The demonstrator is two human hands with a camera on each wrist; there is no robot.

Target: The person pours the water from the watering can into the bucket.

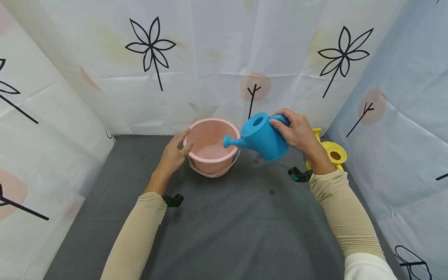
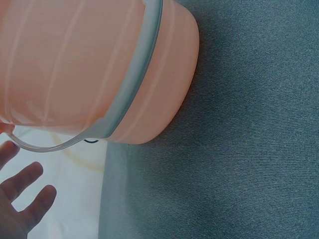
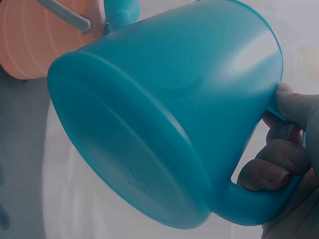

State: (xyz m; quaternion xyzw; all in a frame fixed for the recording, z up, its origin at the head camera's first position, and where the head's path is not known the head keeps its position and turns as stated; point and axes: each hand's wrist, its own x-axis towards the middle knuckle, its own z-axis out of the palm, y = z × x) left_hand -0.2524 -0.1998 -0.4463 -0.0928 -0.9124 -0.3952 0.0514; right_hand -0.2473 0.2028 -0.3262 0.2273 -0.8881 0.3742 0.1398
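A dark grey counter (image 1: 224, 233) filled the floor of a small bay, with pale cloth (image 1: 210, 31) hung behind its far edge and along its left and right edges. Two whole black line flowers (image 1: 150, 46) showed on the back cloth; others at the sides were cut off. A few dark spots (image 1: 271, 192) marked the counter right of its middle.

One pink bucket (image 1: 211, 167) stood upright near the middle of the far edge. Its one pale handle (image 2: 134, 74) hung down around the outside. The left grip (image 1: 174, 153) was wide, fingers spread and touching the bucket's left side; the thumb was out of sight in the left wrist view, where the bucket's top was cut off too.

The right grip (image 1: 295, 130) held one blue can (image 1: 266, 140) by its handle, closed round it. The can was tilted, just right of the bucket and raised above the counter, its spout over the bucket's opening. In the right wrist view the body hid most of the spout. Whether water was running could not be made out; the bucket's floor looked speckled.

Yellow plastic (image 1: 332, 146) lay by the far right corner, partly behind the right forearm; whether it was one piece or two was unclear. Two tan sleeves (image 1: 134, 237) and two dark wrist mounts (image 1: 173, 200) were in view.
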